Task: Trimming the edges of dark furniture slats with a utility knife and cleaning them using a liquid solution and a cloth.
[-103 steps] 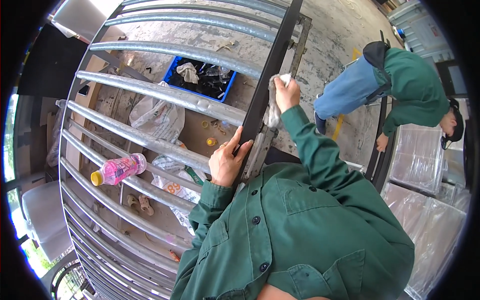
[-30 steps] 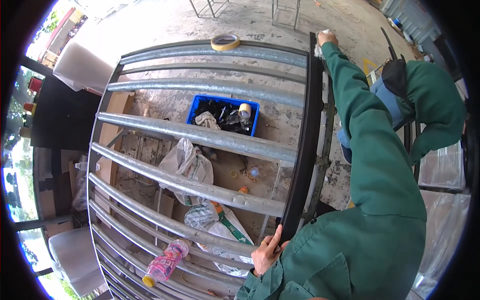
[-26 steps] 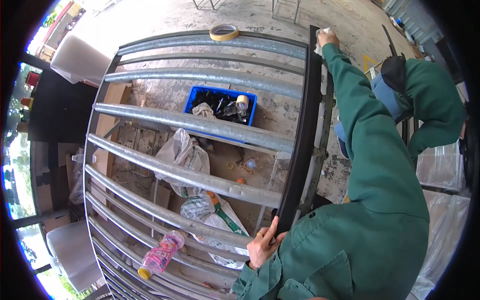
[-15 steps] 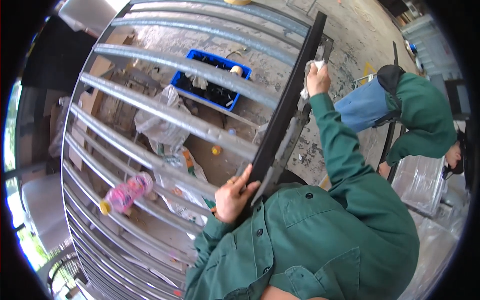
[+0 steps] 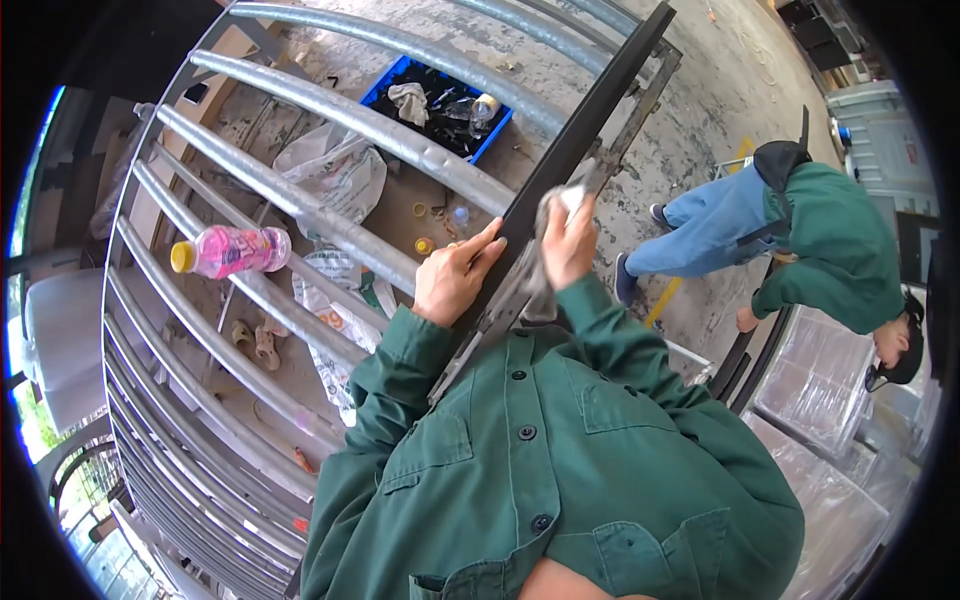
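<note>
Cloth of crumpled grey-white fabric (image 5: 541, 228), clenched in the grip of the right hand (image 5: 570, 245), has come back along the long black bar (image 5: 560, 155) toward the left hand (image 5: 450, 282), whose hold cannot be told; a nearer stretch seems in work. One blue plastic crate (image 5: 494, 138) holds black scraps (image 5: 437, 125) and a pale rag (image 5: 408, 102).

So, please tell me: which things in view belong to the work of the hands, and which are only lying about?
At the hands:
- rag, held in the right hand
- black bar, touched by the left hand

Apparently just lying about:
- bottle, on the metal tubes
- blue crate of scraps
- sacks
- clogs
</note>
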A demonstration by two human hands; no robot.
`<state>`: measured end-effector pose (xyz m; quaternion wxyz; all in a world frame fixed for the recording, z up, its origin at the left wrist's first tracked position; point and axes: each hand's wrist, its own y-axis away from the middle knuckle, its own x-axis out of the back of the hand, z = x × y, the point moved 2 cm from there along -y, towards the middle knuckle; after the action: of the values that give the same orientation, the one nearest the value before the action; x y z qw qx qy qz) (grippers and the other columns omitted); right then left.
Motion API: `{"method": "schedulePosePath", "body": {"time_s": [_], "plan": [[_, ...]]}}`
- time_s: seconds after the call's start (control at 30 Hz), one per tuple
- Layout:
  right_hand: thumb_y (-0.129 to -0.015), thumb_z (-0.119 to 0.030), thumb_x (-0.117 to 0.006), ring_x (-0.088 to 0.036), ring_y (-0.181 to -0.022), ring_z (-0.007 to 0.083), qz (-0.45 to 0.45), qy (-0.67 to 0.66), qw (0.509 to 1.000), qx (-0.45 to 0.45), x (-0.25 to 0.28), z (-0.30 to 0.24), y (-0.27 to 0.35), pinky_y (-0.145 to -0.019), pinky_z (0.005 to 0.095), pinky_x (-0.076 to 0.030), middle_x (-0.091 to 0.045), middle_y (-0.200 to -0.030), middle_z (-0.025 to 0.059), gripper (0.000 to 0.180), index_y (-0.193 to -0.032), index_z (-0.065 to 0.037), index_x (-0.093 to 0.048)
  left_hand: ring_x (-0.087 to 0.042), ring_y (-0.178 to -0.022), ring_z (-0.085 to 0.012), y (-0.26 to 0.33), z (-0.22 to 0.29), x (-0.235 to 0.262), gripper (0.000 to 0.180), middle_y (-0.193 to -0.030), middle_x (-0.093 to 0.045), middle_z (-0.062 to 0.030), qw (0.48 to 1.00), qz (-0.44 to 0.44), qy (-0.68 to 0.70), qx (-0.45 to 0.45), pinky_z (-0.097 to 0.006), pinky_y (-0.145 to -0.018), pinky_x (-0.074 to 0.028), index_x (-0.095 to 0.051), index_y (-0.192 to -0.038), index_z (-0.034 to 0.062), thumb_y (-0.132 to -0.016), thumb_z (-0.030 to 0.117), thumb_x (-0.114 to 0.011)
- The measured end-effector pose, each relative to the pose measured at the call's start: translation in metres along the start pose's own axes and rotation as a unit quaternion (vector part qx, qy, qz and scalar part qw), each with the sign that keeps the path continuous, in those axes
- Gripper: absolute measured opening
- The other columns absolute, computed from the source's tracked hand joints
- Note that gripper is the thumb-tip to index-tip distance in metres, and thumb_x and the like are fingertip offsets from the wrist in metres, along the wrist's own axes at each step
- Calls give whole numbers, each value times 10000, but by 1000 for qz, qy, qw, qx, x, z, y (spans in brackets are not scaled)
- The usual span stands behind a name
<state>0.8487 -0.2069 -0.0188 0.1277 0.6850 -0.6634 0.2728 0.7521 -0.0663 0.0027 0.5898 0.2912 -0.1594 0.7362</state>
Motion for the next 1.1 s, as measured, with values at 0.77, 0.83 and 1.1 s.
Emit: {"method": "schedulePosePath", "body": {"time_s": [0.77,0.83,1.1], "plan": [[-843,-118,-490,-623,-692,378,4,32,998,55,-7,-25,74,-586,432,-507,-610,-772,232,225,-1043,-32,-432,-595,-715,-351,0,-5,0,326,-757,-602,-179,1000,5,9,26,-403,-577,-464,-589,-1123,261,-863,434,-495],[-848,-155,-516,-588,-745,417,-66,-27,997,18,-6,-35,119,-616,454,-451,-578,-796,256,205,-989,-18,-457,-597,-727,-353,-2,-6,-3,332,-759,-601,-183,999,3,24,23,-398,-582,-466,-588,-1126,258,-862,436,-496],[-853,-156,-501,-600,-679,389,70,11,997,34,-5,-19,36,-561,448,-483,-601,-752,226,190,-976,-17,-459,-598,-712,-344,-6,-9,-6,312,-706,-569,-197,998,40,38,-22,-365,-578,-452,-606,-1099,228,-861,407,-514]]}}
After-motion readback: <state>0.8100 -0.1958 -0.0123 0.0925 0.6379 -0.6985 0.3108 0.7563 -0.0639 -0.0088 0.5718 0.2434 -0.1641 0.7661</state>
